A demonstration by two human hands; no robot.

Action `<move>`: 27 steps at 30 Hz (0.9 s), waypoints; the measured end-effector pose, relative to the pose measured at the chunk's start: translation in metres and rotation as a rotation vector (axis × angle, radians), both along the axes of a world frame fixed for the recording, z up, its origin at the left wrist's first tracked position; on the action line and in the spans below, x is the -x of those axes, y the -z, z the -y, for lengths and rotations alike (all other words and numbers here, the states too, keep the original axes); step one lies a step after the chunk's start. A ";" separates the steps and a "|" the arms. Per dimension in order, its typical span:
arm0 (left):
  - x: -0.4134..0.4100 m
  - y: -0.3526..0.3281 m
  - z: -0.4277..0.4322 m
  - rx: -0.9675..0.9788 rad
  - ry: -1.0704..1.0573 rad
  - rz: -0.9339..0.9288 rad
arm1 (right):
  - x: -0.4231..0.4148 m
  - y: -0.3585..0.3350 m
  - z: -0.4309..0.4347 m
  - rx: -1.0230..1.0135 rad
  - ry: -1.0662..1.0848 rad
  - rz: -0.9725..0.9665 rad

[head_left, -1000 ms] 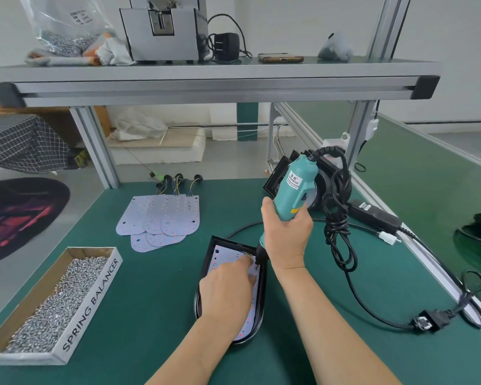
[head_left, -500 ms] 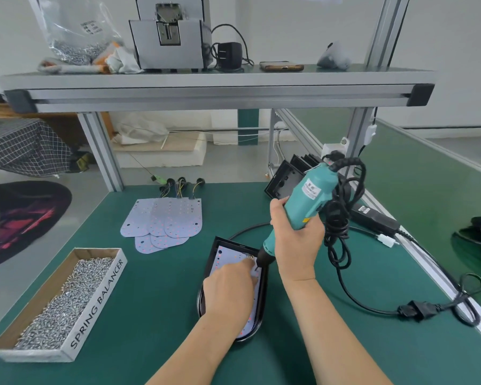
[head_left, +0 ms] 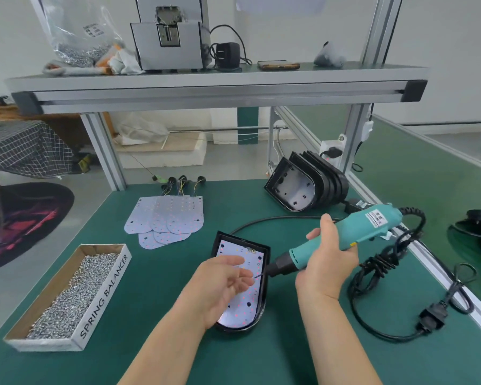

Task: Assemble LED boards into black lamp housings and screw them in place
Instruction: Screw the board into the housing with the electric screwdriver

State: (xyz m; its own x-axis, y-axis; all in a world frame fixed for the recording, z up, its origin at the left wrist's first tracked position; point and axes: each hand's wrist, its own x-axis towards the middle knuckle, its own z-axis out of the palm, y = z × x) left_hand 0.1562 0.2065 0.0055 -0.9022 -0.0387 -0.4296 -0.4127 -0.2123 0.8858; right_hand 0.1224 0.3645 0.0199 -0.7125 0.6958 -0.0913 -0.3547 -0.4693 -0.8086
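We see housing [head_left: 263, 297] right of screw box [head_left: 104, 294], flat on table [head_left: 156, 337], board [head_left: 243, 311] seated inside. Our left hand [head_left: 222, 284] hovers over board, palm up, fingers loose and uncurled; screw in palm, we cannot tell. Our right hand [head_left: 328, 262] is wrapped round screwdriver [head_left: 372, 226], further right of box, bit aimed at left palm.

We judge housing light, rigid, smooth plastic, apt to slide: steady by rim. Board thin, stiff, scratch-prone: press bare margin, not LEDs. Spare boards [head_left: 167, 218] behind box; empty housings [head_left: 308, 184] behind box, far right.
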 end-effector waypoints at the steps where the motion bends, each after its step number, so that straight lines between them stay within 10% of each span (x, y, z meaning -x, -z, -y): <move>1: -0.004 -0.003 0.003 -0.089 -0.010 0.004 | -0.003 -0.001 0.000 0.018 -0.004 0.006; 27: -0.037 -0.003 -0.001 -0.397 0.036 0.068 | -0.030 -0.021 0.003 0.089 -0.043 -0.025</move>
